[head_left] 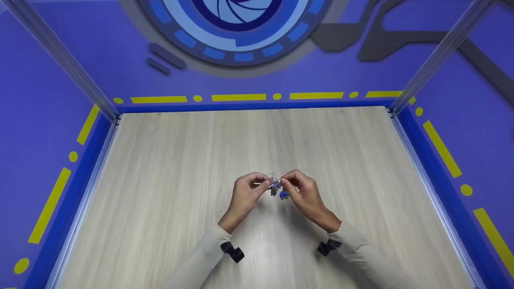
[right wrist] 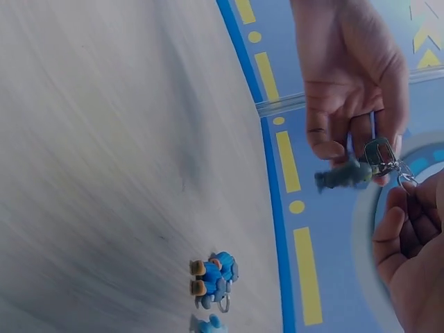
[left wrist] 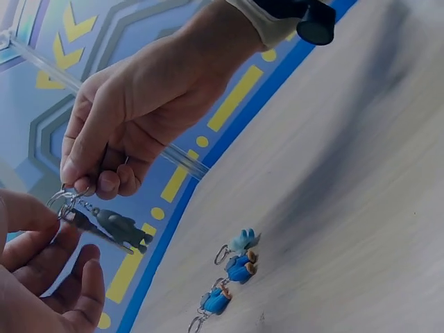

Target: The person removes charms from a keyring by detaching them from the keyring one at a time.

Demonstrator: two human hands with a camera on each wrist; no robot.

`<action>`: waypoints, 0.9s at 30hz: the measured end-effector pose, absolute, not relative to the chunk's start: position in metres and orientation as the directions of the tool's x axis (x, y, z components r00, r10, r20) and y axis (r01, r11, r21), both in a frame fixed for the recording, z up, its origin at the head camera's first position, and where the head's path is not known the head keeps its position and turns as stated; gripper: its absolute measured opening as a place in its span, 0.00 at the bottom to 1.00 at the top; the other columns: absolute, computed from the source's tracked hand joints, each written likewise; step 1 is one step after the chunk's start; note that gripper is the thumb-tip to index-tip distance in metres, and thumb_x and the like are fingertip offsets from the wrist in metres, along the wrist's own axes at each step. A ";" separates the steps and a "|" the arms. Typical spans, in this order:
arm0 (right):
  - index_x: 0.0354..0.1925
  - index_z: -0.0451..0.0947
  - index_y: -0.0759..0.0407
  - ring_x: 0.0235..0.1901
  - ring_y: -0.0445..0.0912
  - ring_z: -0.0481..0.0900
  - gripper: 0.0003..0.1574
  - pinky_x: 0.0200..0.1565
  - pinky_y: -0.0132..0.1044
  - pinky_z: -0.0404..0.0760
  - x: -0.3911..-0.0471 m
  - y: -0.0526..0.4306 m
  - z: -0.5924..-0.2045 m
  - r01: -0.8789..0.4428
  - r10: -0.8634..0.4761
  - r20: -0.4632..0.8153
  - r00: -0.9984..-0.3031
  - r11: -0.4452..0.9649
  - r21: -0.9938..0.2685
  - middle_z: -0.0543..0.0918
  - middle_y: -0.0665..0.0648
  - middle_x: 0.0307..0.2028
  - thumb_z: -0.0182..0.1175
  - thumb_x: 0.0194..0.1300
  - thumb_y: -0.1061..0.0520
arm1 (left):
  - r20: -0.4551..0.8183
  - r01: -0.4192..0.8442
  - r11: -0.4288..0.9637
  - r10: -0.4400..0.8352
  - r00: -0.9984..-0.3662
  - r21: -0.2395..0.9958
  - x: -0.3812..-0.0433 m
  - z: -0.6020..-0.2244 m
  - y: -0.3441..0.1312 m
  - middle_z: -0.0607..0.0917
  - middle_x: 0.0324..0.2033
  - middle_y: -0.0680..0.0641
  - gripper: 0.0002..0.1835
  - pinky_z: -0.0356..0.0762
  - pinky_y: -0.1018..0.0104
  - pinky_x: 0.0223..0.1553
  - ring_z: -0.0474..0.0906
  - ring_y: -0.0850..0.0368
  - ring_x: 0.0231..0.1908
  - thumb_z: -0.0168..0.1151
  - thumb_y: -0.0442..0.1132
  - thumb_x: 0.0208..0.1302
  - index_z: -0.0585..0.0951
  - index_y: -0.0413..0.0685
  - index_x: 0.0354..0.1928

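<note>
In the head view, my left hand (head_left: 245, 192) and right hand (head_left: 306, 193) meet fingertip to fingertip over the table's middle. Both pinch a silver key ring (head_left: 271, 175) between thumb and fingers. From it, on a short chain, hangs a dark grey figurine (left wrist: 121, 227), clear of the tabletop. Beside the figurine, a dark piece with a shiny metal edge (right wrist: 379, 152) is close to the left fingers in the right wrist view. Lying below the hands are blue figurine keychains (left wrist: 215, 300) with orange-brown ends and a pale blue one (left wrist: 243, 240).
The light wood table (head_left: 168, 160) is bounded by blue panels (head_left: 249, 84) with yellow markings at the back and sides. Metal rails (head_left: 433, 196) run along its side edges. A black wrist strap (head_left: 233, 252) sits on each sleeve.
</note>
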State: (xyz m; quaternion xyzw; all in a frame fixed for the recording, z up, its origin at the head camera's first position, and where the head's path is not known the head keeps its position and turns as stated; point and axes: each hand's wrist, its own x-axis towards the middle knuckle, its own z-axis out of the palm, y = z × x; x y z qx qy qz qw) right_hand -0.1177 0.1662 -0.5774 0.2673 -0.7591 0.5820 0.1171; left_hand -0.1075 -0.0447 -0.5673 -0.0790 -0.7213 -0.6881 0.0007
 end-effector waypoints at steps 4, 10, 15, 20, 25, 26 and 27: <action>0.44 0.84 0.64 0.30 0.49 0.84 0.05 0.36 0.31 0.84 -0.118 0.165 -0.579 -0.544 -0.269 0.487 -0.831 0.213 -0.811 0.89 0.57 0.37 0.66 0.75 0.72 | 0.224 0.237 0.150 0.097 -0.970 0.960 -0.106 -0.567 -0.043 0.94 0.38 0.50 0.02 0.86 0.64 0.46 0.91 0.53 0.39 0.71 0.32 0.74 0.91 0.42 0.41; 0.44 0.84 0.64 0.30 0.47 0.84 0.04 0.36 0.32 0.85 -0.119 0.165 -0.579 -0.548 -0.287 0.481 -0.828 0.233 -0.804 0.89 0.54 0.36 0.66 0.76 0.70 | 0.401 0.426 0.337 0.145 -0.905 0.840 -0.106 -0.562 -0.044 0.93 0.37 0.51 0.04 0.87 0.58 0.44 0.89 0.59 0.38 0.71 0.28 0.71 0.91 0.42 0.40; 0.44 0.84 0.65 0.31 0.46 0.85 0.01 0.38 0.31 0.86 -0.120 0.167 -0.581 -0.556 -0.313 0.479 -0.820 0.242 -0.795 0.89 0.53 0.36 0.66 0.77 0.68 | 0.467 0.528 0.467 0.250 -0.848 0.709 -0.107 -0.555 -0.045 0.92 0.36 0.49 0.03 0.86 0.60 0.43 0.87 0.57 0.39 0.71 0.27 0.71 0.90 0.40 0.40; 0.43 0.84 0.64 0.30 0.45 0.85 0.03 0.38 0.31 0.86 -0.121 0.168 -0.582 -0.573 -0.328 0.488 -0.809 0.254 -0.779 0.88 0.52 0.36 0.67 0.76 0.69 | 0.468 0.564 0.517 0.317 -0.825 0.644 -0.108 -0.551 -0.047 0.91 0.34 0.49 0.03 0.84 0.60 0.41 0.85 0.56 0.37 0.71 0.28 0.72 0.89 0.41 0.39; 0.42 0.83 0.62 0.30 0.50 0.85 0.03 0.38 0.30 0.85 -0.122 0.168 -0.580 -0.588 -0.327 0.505 -0.799 0.250 -0.769 0.88 0.55 0.35 0.66 0.76 0.67 | 0.445 0.546 0.483 0.316 -0.838 0.684 -0.110 -0.549 -0.048 0.91 0.36 0.48 0.04 0.86 0.57 0.42 0.86 0.57 0.38 0.69 0.26 0.72 0.90 0.40 0.39; 0.42 0.83 0.62 0.30 0.51 0.85 0.03 0.38 0.30 0.84 -0.122 0.168 -0.579 -0.589 -0.323 0.507 -0.799 0.248 -0.769 0.87 0.55 0.35 0.66 0.76 0.67 | 0.439 0.542 0.476 0.318 -0.840 0.692 -0.111 -0.549 -0.048 0.91 0.36 0.48 0.05 0.87 0.56 0.42 0.86 0.57 0.38 0.69 0.26 0.72 0.90 0.40 0.40; 0.42 0.83 0.62 0.30 0.53 0.85 0.03 0.38 0.30 0.84 -0.123 0.168 -0.579 -0.588 -0.319 0.508 -0.800 0.246 -0.771 0.87 0.55 0.35 0.67 0.76 0.67 | 0.434 0.541 0.472 0.323 -0.841 0.696 -0.111 -0.548 -0.048 0.92 0.36 0.49 0.05 0.87 0.55 0.42 0.86 0.57 0.38 0.69 0.26 0.72 0.90 0.41 0.40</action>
